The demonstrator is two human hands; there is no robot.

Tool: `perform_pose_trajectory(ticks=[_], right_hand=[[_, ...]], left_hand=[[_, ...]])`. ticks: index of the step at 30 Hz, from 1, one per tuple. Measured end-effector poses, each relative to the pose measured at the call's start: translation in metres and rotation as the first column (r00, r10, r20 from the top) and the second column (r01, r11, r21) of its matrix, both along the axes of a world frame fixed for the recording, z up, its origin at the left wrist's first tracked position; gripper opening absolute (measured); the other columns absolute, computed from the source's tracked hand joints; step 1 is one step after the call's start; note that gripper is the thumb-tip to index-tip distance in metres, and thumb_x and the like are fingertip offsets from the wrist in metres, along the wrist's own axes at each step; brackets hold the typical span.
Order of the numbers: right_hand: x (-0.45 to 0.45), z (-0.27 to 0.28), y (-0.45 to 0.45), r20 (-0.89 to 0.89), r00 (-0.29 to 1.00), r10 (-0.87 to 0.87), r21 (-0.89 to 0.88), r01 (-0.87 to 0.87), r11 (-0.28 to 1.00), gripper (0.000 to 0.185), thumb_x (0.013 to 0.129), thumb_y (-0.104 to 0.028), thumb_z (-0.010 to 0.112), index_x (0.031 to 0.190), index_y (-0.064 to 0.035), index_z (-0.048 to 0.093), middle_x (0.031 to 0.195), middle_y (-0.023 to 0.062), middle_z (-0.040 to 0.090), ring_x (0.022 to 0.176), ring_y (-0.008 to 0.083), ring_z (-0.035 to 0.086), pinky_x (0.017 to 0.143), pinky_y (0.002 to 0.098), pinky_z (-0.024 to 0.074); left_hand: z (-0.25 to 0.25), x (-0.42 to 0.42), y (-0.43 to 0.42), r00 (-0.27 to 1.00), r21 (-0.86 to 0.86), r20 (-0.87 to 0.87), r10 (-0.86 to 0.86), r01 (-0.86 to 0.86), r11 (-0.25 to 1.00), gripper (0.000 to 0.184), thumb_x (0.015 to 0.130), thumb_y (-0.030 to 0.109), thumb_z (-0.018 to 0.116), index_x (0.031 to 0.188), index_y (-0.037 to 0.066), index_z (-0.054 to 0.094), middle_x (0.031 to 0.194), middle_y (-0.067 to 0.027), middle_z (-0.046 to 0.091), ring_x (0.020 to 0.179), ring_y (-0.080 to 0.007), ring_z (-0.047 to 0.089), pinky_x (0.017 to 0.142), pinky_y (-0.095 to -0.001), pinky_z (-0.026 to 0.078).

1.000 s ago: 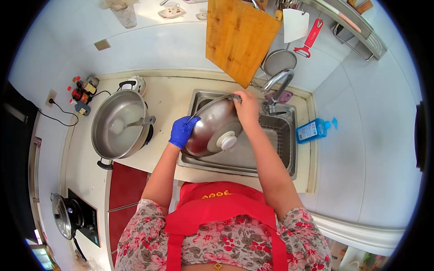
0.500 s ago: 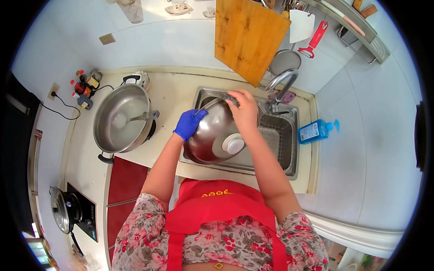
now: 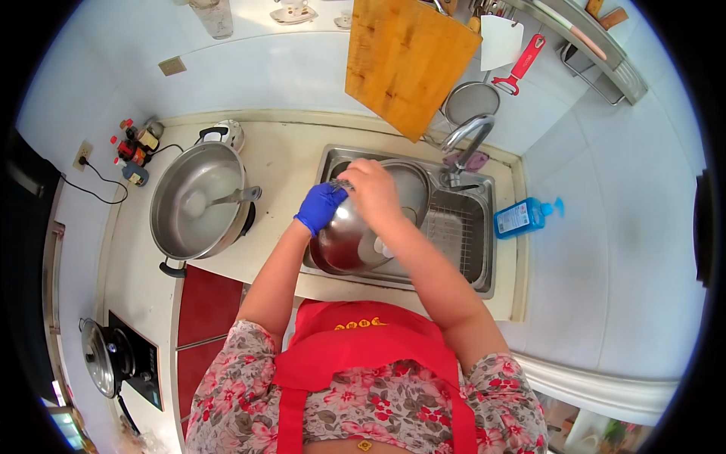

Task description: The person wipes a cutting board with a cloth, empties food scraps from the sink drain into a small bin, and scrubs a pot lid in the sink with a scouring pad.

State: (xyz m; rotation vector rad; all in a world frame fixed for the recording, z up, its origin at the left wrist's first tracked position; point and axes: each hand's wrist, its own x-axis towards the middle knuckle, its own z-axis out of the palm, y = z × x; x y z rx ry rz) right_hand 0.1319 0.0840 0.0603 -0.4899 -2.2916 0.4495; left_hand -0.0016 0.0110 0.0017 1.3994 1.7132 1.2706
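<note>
My left hand (image 3: 321, 207), in a blue glove, grips the edge of a shiny metal pot lid (image 3: 346, 246). The lid is tilted over the left side of the steel sink (image 3: 488, 257), its white knob (image 3: 380, 246) partly covered by my right forearm. My bare right hand (image 3: 370, 191) presses a steel wool scrubber (image 3: 342, 185) against the lid's upper rim, right beside the gloved fingers. Most of the scrubber is hidden under my right fingers. Behind the lid, part of a round metal vessel (image 3: 414, 183) shows in the sink.
A large steel pot (image 3: 162, 216) with a ladle (image 3: 240, 195) stands on the left counter. The faucet (image 3: 476, 140) rises behind the sink; a blue soap bottle (image 3: 522, 219) is at its right. A cutting board (image 3: 408, 64) hangs behind. Bottles (image 3: 134, 151) line the left wall.
My right hand has moved left along the lid's rim with the scrubber, up to my left hand. The lid has shifted slightly, and more of the vessel behind it shows.
</note>
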Motion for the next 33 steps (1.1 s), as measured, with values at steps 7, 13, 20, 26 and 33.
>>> perform_pose_trajectory(ticks=[7, 13, 20, 26, 33], right_hand=[[0.024, -0.009, 0.061, -0.049, 0.953, -0.300, -0.234, 0.281, 0.931, 0.013, 0.065, -0.005, 0.067, 0.078, -0.0075, 0.063, 0.084, 0.0089, 0.059, 0.083, 0.0275, 0.055, 0.072, 0.0332, 0.0463], [0.012, -0.001, 0.034, -0.013, 0.986, -0.165, -0.113, 0.162, 0.980, 0.016, 0.067, -0.011, 0.067, 0.081, -0.0061, 0.063, 0.087, 0.0101, 0.059, 0.084, 0.0284, 0.056, 0.073, 0.0354, 0.0453], [0.024, -0.019, 0.063, -0.018, 0.946, -0.325, -0.188, 0.316, 0.930, 0.015, 0.067, -0.010, 0.066, 0.080, -0.0052, 0.062, 0.083, 0.0110, 0.058, 0.080, 0.0298, 0.056, 0.071, 0.0369, 0.0452], [-0.007, -0.002, 0.006, 0.070, 0.996, -0.048, -0.064, 0.052, 0.997, 0.018, 0.065, -0.011, 0.068, 0.081, -0.0092, 0.063, 0.086, 0.0071, 0.058, 0.086, 0.0267, 0.054, 0.076, 0.0350, 0.0449], [0.055, -0.034, 0.100, 0.070, 0.958, -0.279, -0.409, 0.283, 0.868, 0.026, 0.074, -0.020, 0.063, 0.095, -0.0037, 0.058, 0.092, 0.0162, 0.061, 0.086, 0.0310, 0.058, 0.075, 0.0360, 0.0447]], left_hand=[[0.004, -0.008, -0.007, 0.989, -0.164, 0.127, 0.078, -0.057, 0.985, 0.021, 0.083, 0.023, 0.059, 0.083, 0.002, 0.064, 0.064, 0.0008, 0.056, 0.059, -0.0076, 0.045, 0.056, -0.0247, 0.041], [-0.002, -0.003, -0.001, 0.985, -0.108, 0.162, 0.065, -0.048, 0.993, 0.029, 0.082, 0.030, 0.060, 0.079, 0.001, 0.063, 0.062, -0.0090, 0.055, 0.056, -0.0149, 0.045, 0.057, -0.0297, 0.041], [0.000, -0.006, -0.002, 0.997, -0.133, 0.053, 0.047, -0.039, 0.990, 0.026, 0.083, 0.027, 0.059, 0.082, 0.001, 0.062, 0.065, -0.0067, 0.056, 0.057, -0.0142, 0.046, 0.057, -0.0282, 0.042], [0.007, -0.004, -0.004, 0.991, -0.210, 0.118, 0.070, -0.044, 0.977, 0.027, 0.083, 0.027, 0.059, 0.085, 0.001, 0.062, 0.069, -0.0100, 0.059, 0.060, -0.0151, 0.048, 0.059, -0.0288, 0.042], [-0.009, -0.015, -0.019, 0.955, -0.134, 0.263, 0.138, -0.106, 0.985, 0.021, 0.083, 0.020, 0.060, 0.089, 0.000, 0.064, 0.072, -0.0020, 0.059, 0.063, -0.0082, 0.048, 0.060, -0.0237, 0.042]])
